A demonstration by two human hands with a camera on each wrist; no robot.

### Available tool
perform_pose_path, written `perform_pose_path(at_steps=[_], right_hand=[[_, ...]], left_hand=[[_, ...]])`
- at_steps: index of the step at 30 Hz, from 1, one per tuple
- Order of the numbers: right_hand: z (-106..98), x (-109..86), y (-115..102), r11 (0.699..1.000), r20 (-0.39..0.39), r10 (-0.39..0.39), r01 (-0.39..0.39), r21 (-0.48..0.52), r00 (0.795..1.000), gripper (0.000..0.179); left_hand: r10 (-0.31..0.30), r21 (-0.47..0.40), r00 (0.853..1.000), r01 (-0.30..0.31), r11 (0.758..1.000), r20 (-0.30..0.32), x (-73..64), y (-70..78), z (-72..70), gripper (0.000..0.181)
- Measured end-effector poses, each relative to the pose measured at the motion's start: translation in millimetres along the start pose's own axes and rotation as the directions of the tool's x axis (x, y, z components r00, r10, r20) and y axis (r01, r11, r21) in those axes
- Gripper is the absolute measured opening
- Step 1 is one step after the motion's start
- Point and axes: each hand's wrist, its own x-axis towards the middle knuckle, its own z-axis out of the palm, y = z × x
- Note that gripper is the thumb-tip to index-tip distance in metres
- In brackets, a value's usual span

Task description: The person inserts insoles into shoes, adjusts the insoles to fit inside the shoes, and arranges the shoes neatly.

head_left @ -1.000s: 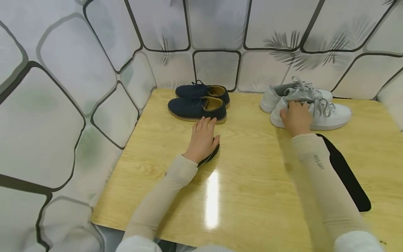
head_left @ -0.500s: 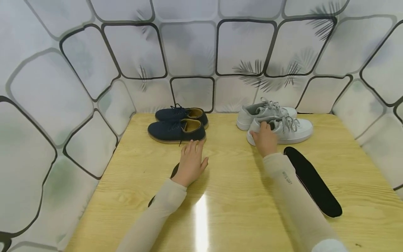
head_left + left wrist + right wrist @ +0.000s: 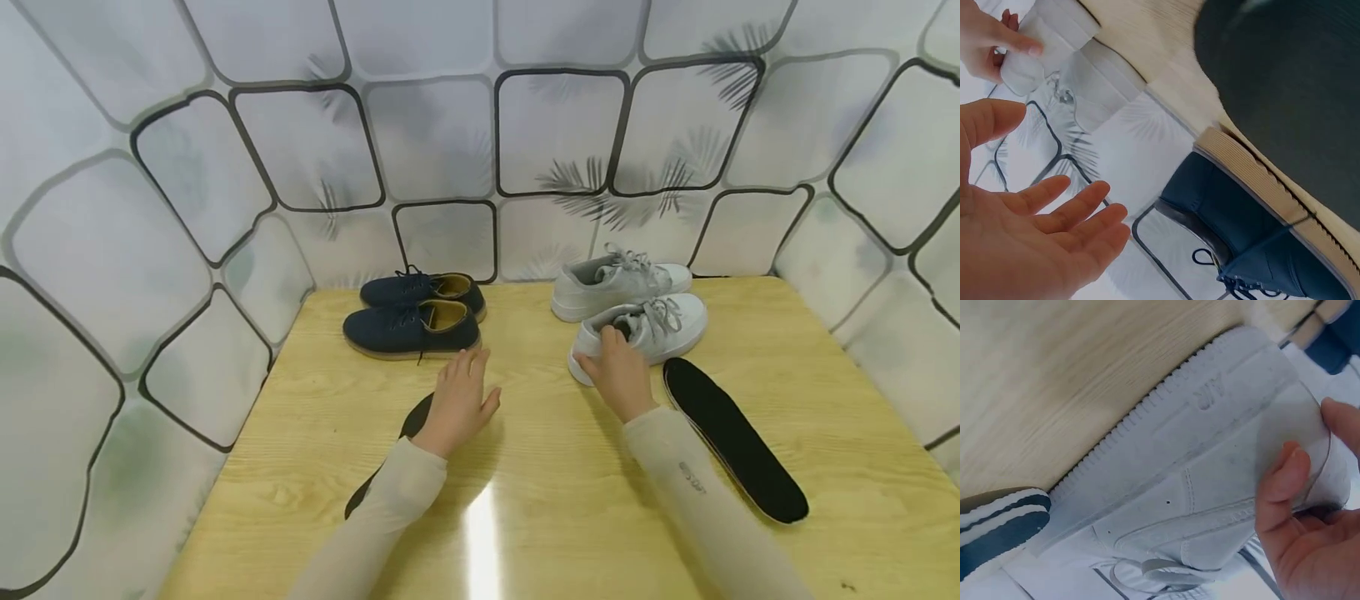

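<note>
In the head view my right hand point(image 3: 618, 375) grips the heel of the nearer white sneaker point(image 3: 678, 321), which stands angled on the table. The right wrist view shows the thumb at the back of the heel and fingers at the shoe's collar point(image 3: 1272, 494). The other white sneaker point(image 3: 581, 290) stands just behind it. My left hand point(image 3: 453, 408) holds nothing, its fingers extended above a black insole point(image 3: 414, 417) that the hand and sleeve partly cover. Just beyond those fingertips stands the nearer navy lace-up shoe point(image 3: 382, 331), seen close up in the left wrist view.
Behind the nearer navy shoe is its mate point(image 3: 393, 289). A second black insole point(image 3: 738, 437) lies slantwise to the right of my right forearm. The wooden table point(image 3: 562, 517) meets patterned cloth walls point(image 3: 442, 125) at the back and sides.
The nearer white sneaker has been pulled toward me and turned, opening a gap from its mate. My left hand stays over the left insole. The head view has shifted, now showing more wall.
</note>
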Motion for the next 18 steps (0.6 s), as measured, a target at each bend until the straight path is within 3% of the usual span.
perform_pose_path(at_steps=[3, 5, 11, 15, 18], right_hand=[[-6.4, -9.7, -7.0, 0.999, 0.037, -0.002, 0.0, 0.043, 0.999, 0.044], [-10.9, -18.5, -12.0, 0.997, 0.075, 0.006, -0.011, 0.07, 0.997, 0.044], [-28.1, -40.6, -28.6, 0.988, 0.169, 0.045, -0.069, 0.135, 0.985, 0.049], [-38.0, -52.4, -39.3, 0.969, 0.243, 0.078, -0.131, 0.209, 0.967, 0.046], [-42.6, -57.9, -44.0, 0.955, 0.272, 0.077, -0.15, 0.255, 0.959, 0.042]], left_hand=[[-0.013, -0.089, 0.999, 0.017, 0.996, 0.044, 3.4, 4.1, -1.9, 0.056], [-0.032, -0.185, 0.994, 0.052, 0.981, 0.106, 3.6, 8.5, -2.9, 0.055], [-0.029, -0.464, 0.968, 0.145, 0.874, 0.248, 13.7, 25.7, -11.0, 0.049], [-0.008, -0.559, 0.96, 0.169, 0.812, 0.278, 23.5, 35.9, -12.5, 0.041], [-0.029, -0.582, 0.957, 0.199, 0.788, 0.288, 31.3, 42.4, -12.6, 0.035]])
